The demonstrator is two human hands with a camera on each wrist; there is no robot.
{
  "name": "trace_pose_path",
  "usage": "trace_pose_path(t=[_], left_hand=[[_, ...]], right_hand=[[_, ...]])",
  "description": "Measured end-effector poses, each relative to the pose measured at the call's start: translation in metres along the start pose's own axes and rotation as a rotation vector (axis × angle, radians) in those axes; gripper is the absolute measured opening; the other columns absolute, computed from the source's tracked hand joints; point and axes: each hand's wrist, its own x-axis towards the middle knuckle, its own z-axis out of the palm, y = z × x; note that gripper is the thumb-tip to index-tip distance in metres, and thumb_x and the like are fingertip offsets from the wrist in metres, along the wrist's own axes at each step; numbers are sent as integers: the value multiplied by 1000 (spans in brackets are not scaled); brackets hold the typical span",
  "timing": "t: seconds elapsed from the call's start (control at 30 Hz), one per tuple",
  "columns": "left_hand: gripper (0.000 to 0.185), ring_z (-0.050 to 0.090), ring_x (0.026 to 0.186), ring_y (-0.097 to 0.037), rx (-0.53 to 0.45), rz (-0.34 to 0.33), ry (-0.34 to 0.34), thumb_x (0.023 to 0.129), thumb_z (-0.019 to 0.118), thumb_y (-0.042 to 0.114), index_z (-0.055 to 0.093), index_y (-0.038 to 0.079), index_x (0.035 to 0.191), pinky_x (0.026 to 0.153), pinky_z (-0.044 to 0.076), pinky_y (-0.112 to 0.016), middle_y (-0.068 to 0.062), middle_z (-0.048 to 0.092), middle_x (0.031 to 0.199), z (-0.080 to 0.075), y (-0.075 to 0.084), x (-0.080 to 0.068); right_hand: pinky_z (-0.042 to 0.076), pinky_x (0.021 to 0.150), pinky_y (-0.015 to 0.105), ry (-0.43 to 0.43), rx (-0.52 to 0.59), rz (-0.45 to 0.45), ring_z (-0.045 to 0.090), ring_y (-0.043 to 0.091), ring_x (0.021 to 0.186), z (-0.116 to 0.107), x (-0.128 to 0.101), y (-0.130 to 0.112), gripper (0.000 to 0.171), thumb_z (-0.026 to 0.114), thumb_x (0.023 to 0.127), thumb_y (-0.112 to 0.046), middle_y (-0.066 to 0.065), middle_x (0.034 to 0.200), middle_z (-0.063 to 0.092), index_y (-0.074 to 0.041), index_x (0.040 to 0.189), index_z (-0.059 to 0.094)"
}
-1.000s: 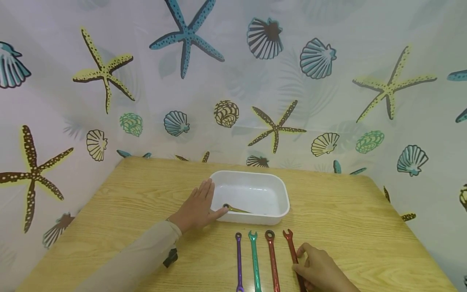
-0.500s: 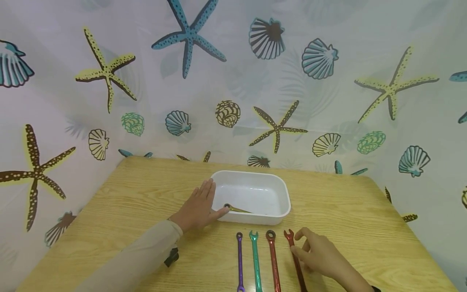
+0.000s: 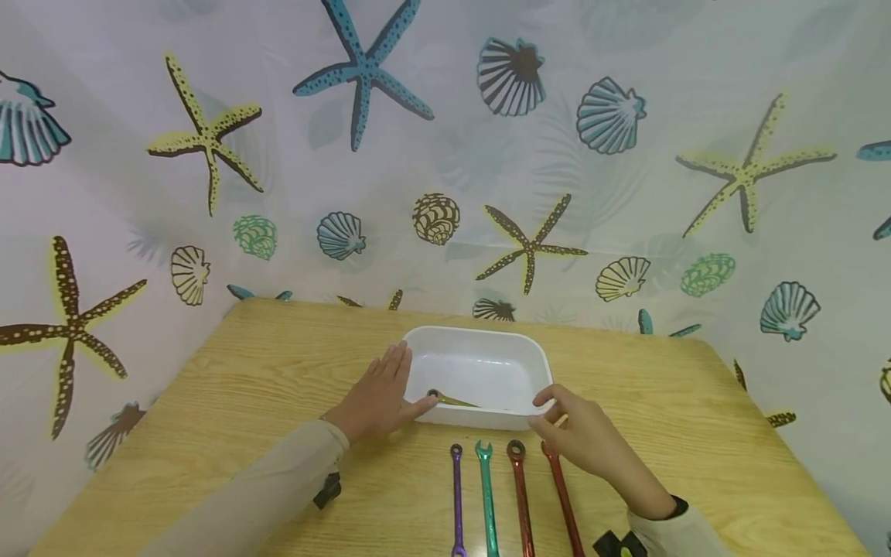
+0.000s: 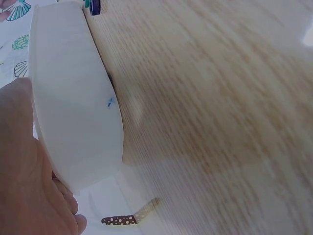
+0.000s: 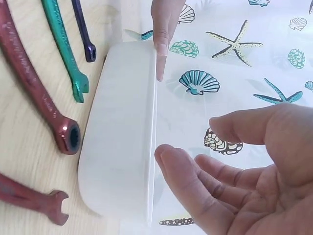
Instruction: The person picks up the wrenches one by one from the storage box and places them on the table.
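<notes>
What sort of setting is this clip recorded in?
Likely a staged tabletop recording booth, not a workshop: a wooden table curtained by a seashell-print sheet, with only a white tub and a neat row of coloured wrenches.

The lower ends of the purple metal spanner (image 3: 455, 499), the teal metal spanner (image 3: 486, 497), the red metal ring spanner (image 3: 520, 495) and the dark red open-ended spanner (image 3: 565, 507) run off the bottom edge of the head view. The white plastic tub's (image 3: 487, 420) near wall hides most of the gold-coloured spanner (image 3: 451, 399) inside. The right hand (image 3: 581, 437) covers the dark red spanner's head.
</notes>
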Motion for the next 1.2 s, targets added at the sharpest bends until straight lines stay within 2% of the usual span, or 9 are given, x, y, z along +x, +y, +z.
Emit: trace_pose_path(t=[0.2, 0.37, 0.7, 0.97, 1.2], left_hand=[[97, 6, 147, -33, -2, -9, -9, 91, 33, 70, 13, -4, 151, 117, 14, -48, -19, 7, 159, 0, 0, 1], [97, 6, 147, -33, -5, -3, -4, 92, 34, 70, 13, -4, 151, 117, 14, -48, -19, 7, 159, -1, 0, 1], [98, 6, 147, -33, 8, -8, -9, 91, 34, 71, 13, -3, 151, 116, 15, -49, -19, 7, 160, 0, -1, 2], [97, 7, 147, -35, 10, 4, -4, 92, 34, 70, 14, -5, 151, 116, 16, -50, -20, 8, 159, 1, 0, 2], [97, 7, 147, -34, 17, 9, 9, 92, 33, 70, 14, -5, 151, 116, 16, -49, -20, 8, 159, 4, -1, 2]], right_hand=[[55, 63, 32, 70, -83, -54, 66, 20, 81, 6, 25, -8, 24, 64, 92, -21, 9, 92, 68, -6, 110, 60], [55, 71, 37, 61, -113, -100, 66, 24, 87, 16, 49, -8, 24, 66, 90, -18, 8, 91, 67, -5, 109, 61], [54, 70, 34, -33, -118, -120, 66, 22, 83, 40, 89, -6, 27, 73, 84, -14, 7, 88, 67, -2, 105, 64], [53, 68, 30, -130, -94, -48, 66, 19, 78, 61, 110, 0, 27, 78, 78, -10, 7, 87, 69, -5, 101, 65], [52, 75, 32, -196, -120, -6, 65, 19, 84, 72, 121, -1, 22, 75, 79, -5, 6, 86, 70, -4, 100, 69]])
